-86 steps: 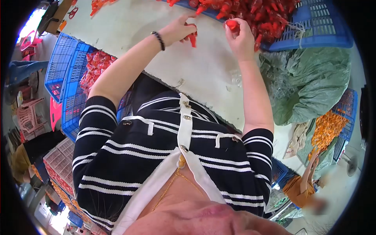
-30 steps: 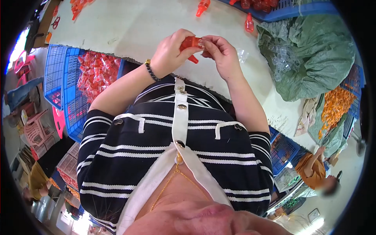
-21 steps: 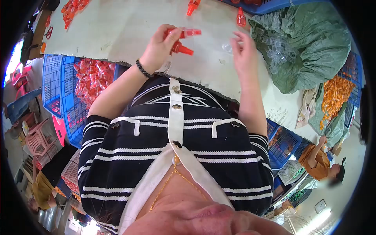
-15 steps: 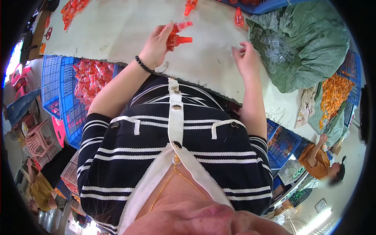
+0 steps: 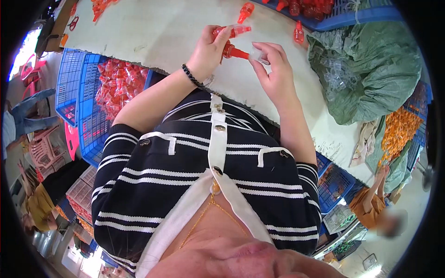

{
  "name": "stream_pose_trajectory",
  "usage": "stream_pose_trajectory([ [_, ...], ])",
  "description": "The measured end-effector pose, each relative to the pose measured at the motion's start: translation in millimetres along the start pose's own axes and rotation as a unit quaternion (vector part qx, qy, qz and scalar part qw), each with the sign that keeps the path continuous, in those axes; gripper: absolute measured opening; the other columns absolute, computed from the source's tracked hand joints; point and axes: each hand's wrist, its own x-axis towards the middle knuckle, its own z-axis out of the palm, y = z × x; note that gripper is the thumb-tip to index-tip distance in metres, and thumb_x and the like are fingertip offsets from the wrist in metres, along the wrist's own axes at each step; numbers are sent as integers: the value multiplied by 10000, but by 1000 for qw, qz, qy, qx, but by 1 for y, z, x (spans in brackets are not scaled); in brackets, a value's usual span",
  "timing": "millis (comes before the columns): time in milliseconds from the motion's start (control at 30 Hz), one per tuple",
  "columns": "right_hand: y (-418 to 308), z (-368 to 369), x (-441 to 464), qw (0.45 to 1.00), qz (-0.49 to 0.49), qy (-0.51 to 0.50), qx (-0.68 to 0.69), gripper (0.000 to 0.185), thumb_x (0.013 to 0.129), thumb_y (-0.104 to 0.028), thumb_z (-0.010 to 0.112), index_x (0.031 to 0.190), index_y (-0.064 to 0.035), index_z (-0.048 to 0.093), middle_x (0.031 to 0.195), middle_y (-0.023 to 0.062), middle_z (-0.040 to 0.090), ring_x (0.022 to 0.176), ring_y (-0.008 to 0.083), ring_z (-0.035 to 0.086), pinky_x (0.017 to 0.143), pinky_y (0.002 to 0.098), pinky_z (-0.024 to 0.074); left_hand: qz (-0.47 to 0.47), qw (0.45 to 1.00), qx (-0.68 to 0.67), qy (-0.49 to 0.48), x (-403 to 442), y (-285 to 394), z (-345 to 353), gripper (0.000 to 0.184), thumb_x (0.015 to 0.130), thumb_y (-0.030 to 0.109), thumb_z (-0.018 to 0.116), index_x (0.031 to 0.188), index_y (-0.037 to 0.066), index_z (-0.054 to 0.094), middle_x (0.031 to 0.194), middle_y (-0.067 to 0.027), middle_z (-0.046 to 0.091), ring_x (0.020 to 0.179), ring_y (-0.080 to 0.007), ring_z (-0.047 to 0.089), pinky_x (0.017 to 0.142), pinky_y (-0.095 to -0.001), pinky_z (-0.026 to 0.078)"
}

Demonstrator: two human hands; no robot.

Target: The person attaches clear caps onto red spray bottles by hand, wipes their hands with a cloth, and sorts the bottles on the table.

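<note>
Red bottles [image 5: 237,52], quantity two: gripped in left hand [image 5: 208,52], upper centre. Right hand [image 5: 275,74]: pinching one clear piece [image 5: 259,55].

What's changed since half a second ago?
The right hand moved left, from beside the green bag, to the left hand; it now visibly holds a clear plastic piece at the end of the lower red bottle. The view shifted slightly. Unchanged: left hand holds that bottle and the upper red bottle.
</note>
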Motion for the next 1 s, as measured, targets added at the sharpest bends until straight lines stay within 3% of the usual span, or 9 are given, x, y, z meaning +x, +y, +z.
stream_pose_trajectory([
  [300,-6,20,7,998,11,-43,41,372,751,-13,714,1094,-53,577,1039,89,585,819,191,620,731,292,521,18,999,-22,45,-7,4,-3,406,955,373,504,1118,5,453,789,-50,578,594,-82,517,466,-211,385],
  [400,-5,28,8,999,-24,13,28,354,735,-47,726,1054,-50,574,1010,108,602,821,250,621,695,328,519,26,998,-20,46,-6,2,-4,400,955,371,504,1119,10,452,791,-48,577,595,-81,514,469,-212,387],
  [700,-4,30,10,994,-99,-3,-41,400,716,-20,743,1080,-62,583,1025,111,606,831,246,635,734,313,517,54,997,24,41,-8,1,-5,368,957,325,518,1130,10,435,796,-52,568,613,-84,510,507,-221,405],
  [767,-6,32,11,997,-71,-8,-12,364,752,-37,725,1085,-37,579,1007,107,624,837,234,636,755,312,517,56,997,29,39,-8,-1,-4,364,956,313,523,1130,7,430,804,-55,569,617,-87,512,519,-224,413],
  [833,-8,34,10,998,-58,-11,4,348,770,-46,717,1088,-24,577,998,104,633,840,228,636,765,311,517,157,983,72,62,-8,-3,-5,385,924,281,577,1112,-19,424,804,-101,593,647,-123,570,557,-257,464],
  [933,-8,37,7,939,190,-45,285,309,834,-84,673,1101,29,566,990,93,648,840,179,628,784,289,514,254,959,117,41,-15,2,-6,358,906,203,599,1118,-20,415,829,-109,595,679,-133,593,593,-266,489],
  [967,-6,38,5,939,190,-44,285,309,834,-84,673,1101,29,566,990,93,648,840,179,628,784,289,514,301,943,139,11,-20,6,-9,330,903,141,594,1133,-8,410,854,-94,584,695,-126,586,611,-259,489],
  [1000,-2,39,3,889,249,-66,377,309,848,-92,659,1106,46,558,990,93,649,841,163,623,786,281,512,348,924,161,-19,-22,8,-12,318,901,79,588,1149,4,404,879,-79,573,712,-118,579,628,-251,489],
])
